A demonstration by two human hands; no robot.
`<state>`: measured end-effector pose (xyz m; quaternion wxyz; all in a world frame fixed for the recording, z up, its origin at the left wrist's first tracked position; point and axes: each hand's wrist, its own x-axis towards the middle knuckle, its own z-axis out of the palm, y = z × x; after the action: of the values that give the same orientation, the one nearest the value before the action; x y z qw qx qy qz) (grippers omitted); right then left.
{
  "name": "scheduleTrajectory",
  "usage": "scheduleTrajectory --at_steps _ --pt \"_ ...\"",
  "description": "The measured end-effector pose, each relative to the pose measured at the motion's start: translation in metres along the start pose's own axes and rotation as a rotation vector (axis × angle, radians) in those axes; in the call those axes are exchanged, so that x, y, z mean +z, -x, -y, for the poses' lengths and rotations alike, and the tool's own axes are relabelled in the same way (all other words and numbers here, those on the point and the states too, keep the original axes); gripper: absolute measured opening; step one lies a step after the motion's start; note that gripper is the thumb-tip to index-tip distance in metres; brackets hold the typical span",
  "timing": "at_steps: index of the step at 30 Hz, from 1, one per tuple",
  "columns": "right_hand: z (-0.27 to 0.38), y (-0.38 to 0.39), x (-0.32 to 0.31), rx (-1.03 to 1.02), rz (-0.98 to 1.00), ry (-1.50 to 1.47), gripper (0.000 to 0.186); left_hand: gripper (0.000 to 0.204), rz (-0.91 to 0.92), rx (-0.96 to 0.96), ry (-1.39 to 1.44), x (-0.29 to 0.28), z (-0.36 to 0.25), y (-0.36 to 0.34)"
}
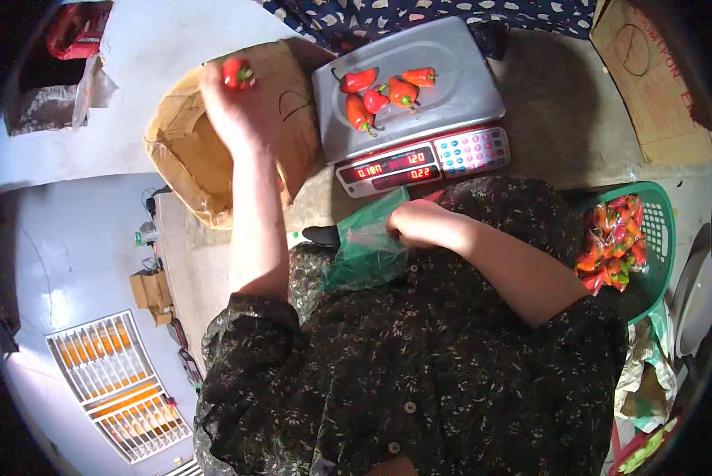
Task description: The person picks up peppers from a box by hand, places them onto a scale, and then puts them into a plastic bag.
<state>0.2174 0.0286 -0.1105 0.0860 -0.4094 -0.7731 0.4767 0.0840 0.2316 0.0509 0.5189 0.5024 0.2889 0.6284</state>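
Over the brown cardboard box [183, 131] at the left, my left hand [227, 107] is closed around a red pepper [236, 73], its green stem showing. My right hand [421, 224] reaches across in front of my body, its fingers closed on a crumpled translucent green plastic bag [369, 258]. Beyond it stands a digital scale [404, 163] with a lit red display. On its metal pan [467, 95] lie several red peppers [404, 93] with green stems. The bottom of the box is partly hidden by my left forearm.
A green basket [659, 270] with bagged red peppers [612, 238] stands at the right. A black handle-like object [321, 236] lies beside the green bag. Another cardboard box [650, 87] is at the far right, and patterned dark cloth [419, 12] borders the far edge.
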Motion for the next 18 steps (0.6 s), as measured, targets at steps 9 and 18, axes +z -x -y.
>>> scheduleTrajectory --at_steps 9,18 --pt "-0.006 -0.011 0.019 -0.203 -0.21 0.036 0.02 0.018 -0.26 0.375 -0.763 -0.128 -0.058 0.021" --pt "0.002 -0.01 0.018 -0.212 -0.341 0.017 0.015 0.037 0.164 0.59 -1.363 -0.058 -0.024 0.051"
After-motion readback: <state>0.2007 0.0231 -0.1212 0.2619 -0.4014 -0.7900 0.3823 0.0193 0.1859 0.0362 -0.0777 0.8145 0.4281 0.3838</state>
